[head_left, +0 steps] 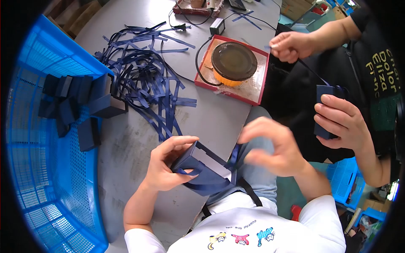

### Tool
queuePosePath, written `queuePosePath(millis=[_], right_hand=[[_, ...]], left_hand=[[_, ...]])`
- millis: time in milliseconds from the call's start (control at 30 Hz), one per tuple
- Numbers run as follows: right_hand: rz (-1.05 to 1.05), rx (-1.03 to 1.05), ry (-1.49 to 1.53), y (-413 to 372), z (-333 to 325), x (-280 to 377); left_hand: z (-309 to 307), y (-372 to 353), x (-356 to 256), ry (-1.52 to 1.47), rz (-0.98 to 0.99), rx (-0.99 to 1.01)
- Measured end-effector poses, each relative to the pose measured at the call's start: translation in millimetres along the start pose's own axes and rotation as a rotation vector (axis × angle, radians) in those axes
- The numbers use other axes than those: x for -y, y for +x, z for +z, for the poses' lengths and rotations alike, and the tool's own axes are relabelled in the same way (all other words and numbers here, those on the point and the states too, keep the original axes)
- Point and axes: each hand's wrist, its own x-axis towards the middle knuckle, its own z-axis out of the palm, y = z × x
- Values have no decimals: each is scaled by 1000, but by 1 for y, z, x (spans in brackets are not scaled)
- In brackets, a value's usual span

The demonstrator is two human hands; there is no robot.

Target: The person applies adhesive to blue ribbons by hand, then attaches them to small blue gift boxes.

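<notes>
My left hand [168,162] is wrapped around a small dark-blue box [206,170], tilted above my lap, with its open side and white inside showing. A navy ribbon [211,186] runs along the box's near side, and part of it stands up at the right end. My right hand [274,147] is just right of the box, blurred by motion. Its thumb and index finger are apart, and I see nothing between them. On the table beyond lies a tangled heap of cut navy ribbons [147,80].
At left, a blue plastic basket [84,181] holds several dark boxes [88,133]. A round pot with a dark top [234,61] stands in a red-edged tray [258,98], cable beside it. At right, a co-worker's hands [344,120] hold another box and ribbon.
</notes>
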Motion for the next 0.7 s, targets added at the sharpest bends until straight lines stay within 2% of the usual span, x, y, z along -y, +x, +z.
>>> queuePosePath(millis=[33,67,133,167,200,267,333,400,533,700], right_hand=[[94,-165,177,-8,-2,-2],[134,-236,184,-15,-6,-6],[326,-197,334,-25,3,-5],[429,-74,453,-31,10,-13],[435,-62,526,-38,27,-26],[719,34,849,-38,40,-30],[780,-233,1033,-27,47,-25],[676,-357,1046,-19,41,-30],[547,-517,876,-14,23,-42],[442,-621,809,-8,17,-52]], left_hand=[[-2,-1,1,-25,6,-25],[-4,-2,3,-22,10,-23],[-3,-2,4,-34,4,-31],[-2,-1,4,-50,-2,-32],[-1,0,5,-50,-1,-25],[3,2,7,-37,-13,-30],[4,1,11,-23,-44,-36],[0,-2,13,-10,-105,-82],[-17,-13,18,5,-203,-165],[-32,-24,25,95,-287,-239]])
